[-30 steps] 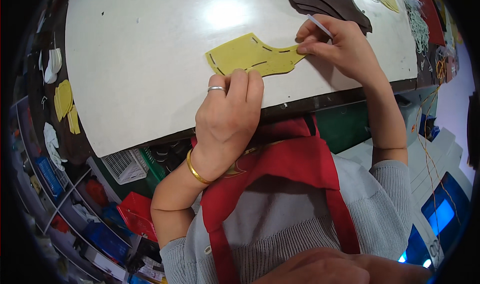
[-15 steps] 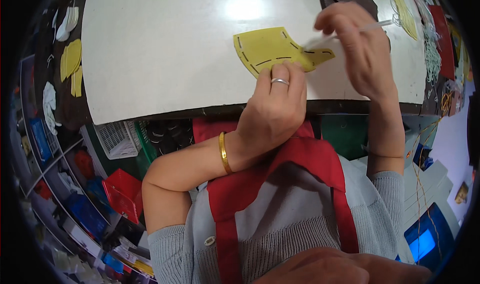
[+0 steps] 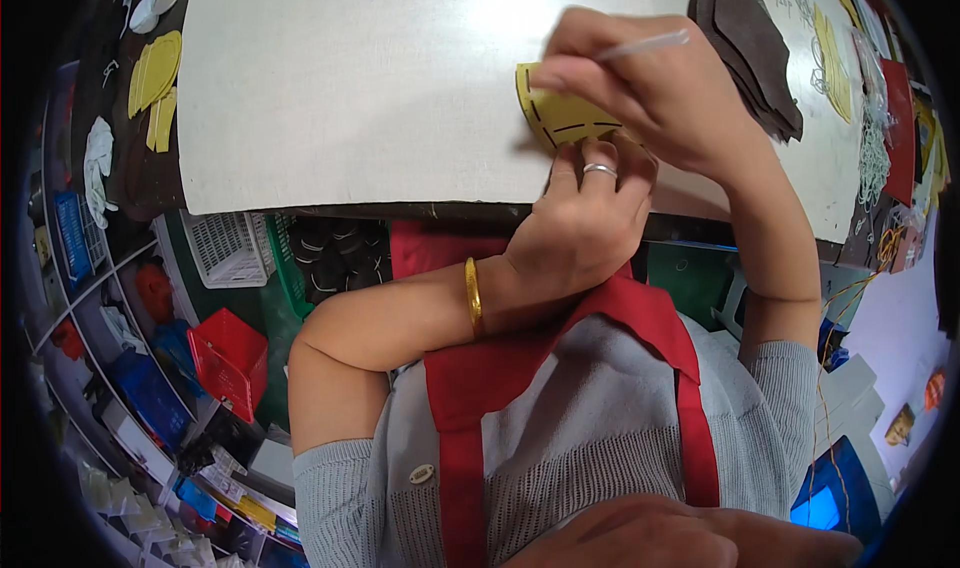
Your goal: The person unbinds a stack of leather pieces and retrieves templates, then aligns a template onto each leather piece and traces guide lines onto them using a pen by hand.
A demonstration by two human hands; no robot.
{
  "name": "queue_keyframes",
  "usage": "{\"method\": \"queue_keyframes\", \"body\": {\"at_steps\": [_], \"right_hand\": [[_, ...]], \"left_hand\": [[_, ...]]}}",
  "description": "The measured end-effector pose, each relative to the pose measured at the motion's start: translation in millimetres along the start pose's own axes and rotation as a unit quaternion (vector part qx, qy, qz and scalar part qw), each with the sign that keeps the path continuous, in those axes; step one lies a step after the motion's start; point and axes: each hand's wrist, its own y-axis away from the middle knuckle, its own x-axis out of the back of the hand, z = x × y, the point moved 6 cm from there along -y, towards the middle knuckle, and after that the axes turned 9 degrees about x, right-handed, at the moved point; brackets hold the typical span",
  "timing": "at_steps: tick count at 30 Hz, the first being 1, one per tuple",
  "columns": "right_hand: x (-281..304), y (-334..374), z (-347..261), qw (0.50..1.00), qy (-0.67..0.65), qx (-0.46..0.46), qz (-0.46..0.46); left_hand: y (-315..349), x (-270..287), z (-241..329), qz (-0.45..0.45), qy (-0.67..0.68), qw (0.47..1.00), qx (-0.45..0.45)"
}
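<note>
A yellow pattern template [image 3: 573, 118] with dark dashed slots along its edges lies flat on the white worktop. My left hand [image 3: 590, 203], wearing a ring and a gold bangle, presses its near edge down with the fingertips. Over the template's upper part is my right hand [image 3: 650, 88], closed around a thin translucent pen [image 3: 645, 45] whose back end sticks out to the right. The pen's tip is hidden behind my fingers, and the right part of the template is covered by my hands.
Dark brown shaped pieces [image 3: 750, 58] lie stacked right of my right hand. Yellow pieces [image 3: 155, 73] rest at the left edge, beside a white glove [image 3: 98, 173]. Pale green cords [image 3: 874, 158] hang at the right. Below stand a white basket [image 3: 228, 253] and a red bin [image 3: 230, 358].
My right hand has swung left and in over the template, with the pen, from beside its right end. My left hand still presses the near edge. The view has tilted slightly.
</note>
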Motion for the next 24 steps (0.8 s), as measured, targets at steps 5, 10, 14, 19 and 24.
{"method": "queue_keyframes", "body": {"at_steps": [5,10,14,19,24], "right_hand": [[-17.9,15.0,-12.8,0.988,-0.066,0.057,-0.125],[-20.9,3.2,-7.3,0.993,0.033,0.095,-0.056],[-5.1,11.7,0.6,0.995,0.015,0.079,0.060],[-4.7,33.4,-0.1,0.998,-0.008,0.059,-0.017],[16.9,58.6,-0.8,0.992,0.116,0.025,-0.037]], "left_hand": [[6.0,-3.3,2.2,-0.050,-0.013,0.999,0.013],[-2.5,0.8,-1.7,-0.020,0.007,1.000,0.006],[-0.9,-2.1,2.4,-0.013,0.035,0.999,0.007],[-2.9,1.3,0.3,-0.024,0.037,0.998,0.053],[-2.4,-6.2,-0.2,-0.004,-0.010,1.000,0.003]]}}
